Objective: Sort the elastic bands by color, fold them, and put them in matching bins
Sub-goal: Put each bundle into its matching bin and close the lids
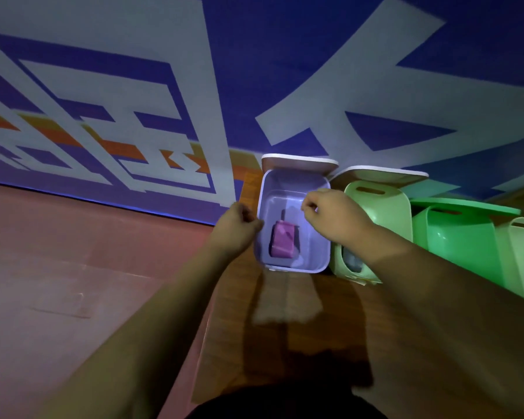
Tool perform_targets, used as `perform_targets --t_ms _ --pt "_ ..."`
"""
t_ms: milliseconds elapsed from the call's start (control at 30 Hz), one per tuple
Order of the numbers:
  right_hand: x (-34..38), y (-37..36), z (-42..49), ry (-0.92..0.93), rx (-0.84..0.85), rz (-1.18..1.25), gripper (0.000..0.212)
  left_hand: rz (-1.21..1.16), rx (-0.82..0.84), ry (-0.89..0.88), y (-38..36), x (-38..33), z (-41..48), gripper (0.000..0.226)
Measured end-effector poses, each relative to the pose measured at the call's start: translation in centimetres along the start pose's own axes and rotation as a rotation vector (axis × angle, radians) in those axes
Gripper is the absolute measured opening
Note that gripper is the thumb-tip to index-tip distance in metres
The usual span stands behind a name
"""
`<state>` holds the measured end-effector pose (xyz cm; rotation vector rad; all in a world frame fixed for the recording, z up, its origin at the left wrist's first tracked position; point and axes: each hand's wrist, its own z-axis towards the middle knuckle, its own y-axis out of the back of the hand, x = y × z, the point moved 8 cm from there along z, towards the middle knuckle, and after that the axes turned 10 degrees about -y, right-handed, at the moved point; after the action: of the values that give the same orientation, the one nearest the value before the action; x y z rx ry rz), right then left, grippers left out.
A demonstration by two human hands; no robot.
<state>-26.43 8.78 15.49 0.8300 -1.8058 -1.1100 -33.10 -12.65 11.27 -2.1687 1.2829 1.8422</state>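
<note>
Folded band [282,241] lay in purple bin [294,269] mid-frame; right hand [330,214] clenched empty, left hand [239,226] curled, grip unclear; best lift clear without snagging it.

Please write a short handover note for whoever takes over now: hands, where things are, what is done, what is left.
Left hand: fingers curled at the purple bin's left rim; whether it grips the rim is hidden.
Right hand: curled above that bin, nothing visible in it.
Done: one folded purple band lies in the purple bin; a greyish item lies in the pale green bin beside it.
Left: no loose bands are in view, so how many remain cannot be told.
</note>
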Motion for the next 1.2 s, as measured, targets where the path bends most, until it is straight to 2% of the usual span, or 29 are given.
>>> perform_targets --t_ms 100,200,300,400,567,700,833,933,1067,1200 --pt "-0.9 4.2 -0.3 -0.062 -0.152 0.035 0.01 0.033 -0.052 -0.085 1.4 -3.9 2.4 0.033" --pt "-1.5 7.4 -0.2 -0.079 -0.278 0.077 0.005 0.178 -0.139 -0.226 2.6 -7.5 4.6 0.049" --pt "-1.8 8.5 0.4 -0.077 -0.31 0.045 0.022 0.352 -0.149 -0.365 2.6 -10.2 5.9 0.057" --pt "-1.9 7.6 1.9 -0.097 -0.232 -0.028 0.037 0.477 -0.085 -0.424 1.4 -11.3 7.2 0.05" --pt "-2.5 6.0 3.6 -0.116 -0.188 -0.14 0.016 0.538 -0.118 -0.411 0.6 -11.3 8.1 0.023" --pt "-2.4 6.7 2.6 -0.028 -0.266 -0.096 0.012 0.561 -0.149 -0.453 1.0 -12.1 6.8 0.028" --pt "-2.3 7.6 -0.8 0.071 -0.354 0.048 0.015 0.58 -0.217 -0.627 2.2 -13.2 3.4 0.027" --pt "-2.4 7.1 -3.9 0.123 -0.384 0.114 0.017 0.618 -0.224 -0.687 2.3 -12.6 0.7 0.022" --pt "-2.6 3.8 -7.4 0.149 -0.329 0.128 0.016 0.74 -0.194 -0.73 0.6 -10.1 -2.8 0.019" --pt "-3.3 0.2 -10.0 0.158 -0.279 0.049 0.016 0.74 -0.117 -0.759 -2.0 -7.4 -5.7 0.015"
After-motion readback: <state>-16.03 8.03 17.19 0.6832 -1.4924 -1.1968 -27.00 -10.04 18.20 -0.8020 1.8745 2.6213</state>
